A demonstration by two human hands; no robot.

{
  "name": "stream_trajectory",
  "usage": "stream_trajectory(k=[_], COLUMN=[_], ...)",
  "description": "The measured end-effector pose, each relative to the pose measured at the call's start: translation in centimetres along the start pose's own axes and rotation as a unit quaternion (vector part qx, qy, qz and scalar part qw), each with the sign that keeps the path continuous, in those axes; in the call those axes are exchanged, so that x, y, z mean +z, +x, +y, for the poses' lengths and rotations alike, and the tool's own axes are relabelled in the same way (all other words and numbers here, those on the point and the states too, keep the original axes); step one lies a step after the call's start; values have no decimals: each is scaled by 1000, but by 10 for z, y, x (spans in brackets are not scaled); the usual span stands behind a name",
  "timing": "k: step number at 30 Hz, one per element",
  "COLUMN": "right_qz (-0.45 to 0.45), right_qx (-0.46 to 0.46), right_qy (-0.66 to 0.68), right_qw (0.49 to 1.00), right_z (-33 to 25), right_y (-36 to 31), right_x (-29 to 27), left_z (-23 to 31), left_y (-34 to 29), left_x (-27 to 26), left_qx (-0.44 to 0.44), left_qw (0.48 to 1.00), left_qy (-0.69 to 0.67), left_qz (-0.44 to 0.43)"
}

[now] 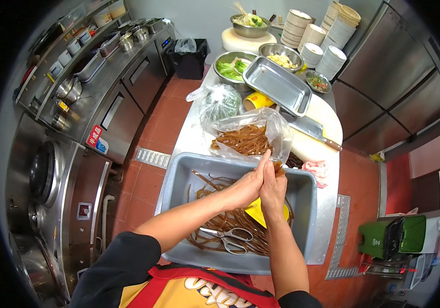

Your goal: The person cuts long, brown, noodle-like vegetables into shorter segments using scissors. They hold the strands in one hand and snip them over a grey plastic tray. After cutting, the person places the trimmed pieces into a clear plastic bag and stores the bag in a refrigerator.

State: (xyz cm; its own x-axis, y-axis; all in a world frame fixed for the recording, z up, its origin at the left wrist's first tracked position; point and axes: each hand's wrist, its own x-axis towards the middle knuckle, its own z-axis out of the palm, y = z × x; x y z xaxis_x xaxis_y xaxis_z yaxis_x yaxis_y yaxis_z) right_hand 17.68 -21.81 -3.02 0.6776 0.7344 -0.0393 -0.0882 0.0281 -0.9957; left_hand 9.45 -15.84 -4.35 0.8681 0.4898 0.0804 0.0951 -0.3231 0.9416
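Observation:
My left hand (249, 189) and my right hand (273, 189) are pressed palm to palm above the grey tub (302, 215). Brown flat noodle-like strips (279, 169) poke out beside the right fingers, squeezed between the hands; most of that bundle is hidden. More loose strips (215, 219) lie across the tub's bottom. Scissors with grey handles (230, 238) rest on them. Partly behind my forearms, a yellow plastic dish or scoop (257, 211) sits in the tub. Just beyond the tub's far rim, an open clear plastic bag (283, 128) holds a pile of the same strips (244, 139).
Behind the bag lie a cleaver (307, 127) on a white cutting board (328, 115), an empty metal tray (277, 84) and a tied bag of greens (220, 104). A pink cloth-like thing (316, 172) is right of the tub. Bowls of vegetables (235, 66) and stacked dishes (297, 28) stand farther back.

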Motion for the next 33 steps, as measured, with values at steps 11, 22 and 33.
stream_trajectory(k=[11,22,33], right_qz=[-22,-80,-11], right_qx=[193,314,41], right_qy=[308,343,-123], right_qw=[931,882,991], right_z=[-36,47,36], right_y=[101,148,55], right_x=[18,15,-57], left_z=[1,-29,-25], left_y=[0,55,120], left_x=[-84,-141,-135], left_qx=[-137,-379,-434], left_qw=[933,894,830], left_qy=[-303,-157,185], left_qz=[-140,-182,-296])
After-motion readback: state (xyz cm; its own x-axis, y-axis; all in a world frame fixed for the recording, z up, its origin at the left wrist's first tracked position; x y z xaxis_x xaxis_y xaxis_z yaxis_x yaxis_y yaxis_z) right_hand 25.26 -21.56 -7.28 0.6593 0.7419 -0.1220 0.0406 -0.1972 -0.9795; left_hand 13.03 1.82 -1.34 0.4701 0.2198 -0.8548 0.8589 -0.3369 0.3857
